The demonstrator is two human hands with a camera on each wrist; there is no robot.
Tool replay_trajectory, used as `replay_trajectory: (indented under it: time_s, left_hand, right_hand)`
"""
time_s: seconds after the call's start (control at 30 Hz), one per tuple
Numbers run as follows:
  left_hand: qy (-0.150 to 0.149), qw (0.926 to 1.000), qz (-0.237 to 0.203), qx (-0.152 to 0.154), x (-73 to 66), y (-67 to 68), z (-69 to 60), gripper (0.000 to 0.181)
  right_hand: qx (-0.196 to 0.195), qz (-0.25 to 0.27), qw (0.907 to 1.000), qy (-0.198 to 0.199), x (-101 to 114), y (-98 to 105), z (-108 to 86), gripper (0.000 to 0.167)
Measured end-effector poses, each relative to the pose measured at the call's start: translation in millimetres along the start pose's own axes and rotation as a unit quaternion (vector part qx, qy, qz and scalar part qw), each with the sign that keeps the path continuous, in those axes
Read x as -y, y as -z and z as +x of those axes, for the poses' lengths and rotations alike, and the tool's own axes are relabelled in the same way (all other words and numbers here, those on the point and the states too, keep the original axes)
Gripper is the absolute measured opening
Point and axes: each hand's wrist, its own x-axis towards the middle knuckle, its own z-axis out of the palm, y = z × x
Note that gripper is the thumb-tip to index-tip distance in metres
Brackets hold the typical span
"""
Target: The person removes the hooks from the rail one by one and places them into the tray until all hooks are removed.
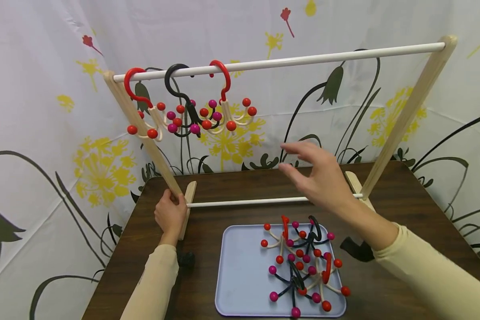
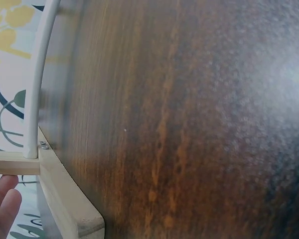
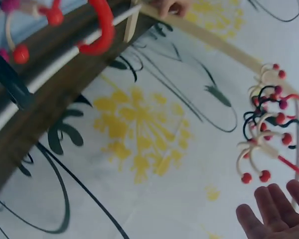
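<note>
My left hand (image 1: 171, 215) grips the lower end of the left wooden post (image 1: 144, 138) of a rack; its fingertips (image 2: 9, 199) show against the wood in the left wrist view. In mid-air below the rack's white top rod (image 1: 304, 61) is my right hand (image 1: 318, 175), fingers spread and holding nothing. Three ball-tipped hooks hang from the rod's left part: a red one (image 1: 134, 93), a black one (image 1: 172, 82) and another red one (image 1: 226, 82). Several more red and black hooks lie on a pale blue tray (image 1: 240, 271), mostly on its right side.
A white lower rod (image 1: 248, 202) joins the rack's feet, above the dark wooden table (image 1: 202, 253). The right wooden post (image 1: 408, 115) leans outward toward the top. Behind stands a white curtain (image 1: 232, 26) with a flower print.
</note>
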Motion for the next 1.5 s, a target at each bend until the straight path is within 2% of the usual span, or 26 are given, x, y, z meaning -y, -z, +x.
replay_trajectory:
  time_s: [0.17, 0.33, 0.6, 0.7, 0.83, 1.03, 1.5]
  left_hand:
    - [0.003, 1.0, 0.003, 0.001, -0.9, -0.6, 0.2, 0.016]
    - [0.003, 1.0, 0.003, 0.004, -1.8, -1.1, -0.7, 0.015]
    - [-0.006, 1.0, 0.0, -0.004, -4.5, -1.5, -0.9, 0.015]
    - [-0.005, 1.0, 0.002, -0.004, -4.6, -1.2, -0.7, 0.015]
    - [0.0, 1.0, 0.005, 0.002, -4.1, -0.9, -1.4, 0.016]
    - [0.003, 1.0, 0.004, 0.0, -2.5, -0.5, -2.3, 0.017]
    - [0.002, 1.0, 0.004, 0.0, -0.7, -0.1, 0.0, 0.016]
  right_hand:
    - [0.002, -0.024, 0.9997, 0.001, -1.7, -8.3, 48.1, 0.046]
    - [0.022, -0.062, 0.9978, -0.006, 2.9, -20.6, 86.9, 0.055]
    - [0.108, -0.07, 0.991, -0.037, 1.8, -30.9, 135.5, 0.053]
    - [0.124, -0.063, 0.989, -0.051, 4.5, -35.9, 148.5, 0.049]
    - [0.139, -0.049, 0.9864, -0.073, 11.5, -44.8, 157.6, 0.042]
    - [0.162, -0.033, 0.9807, -0.104, 19.7, -56.1, 159.9, 0.039]
    - [0.123, -0.042, 0.9803, -0.148, 22.0, -60.7, 159.2, 0.032]
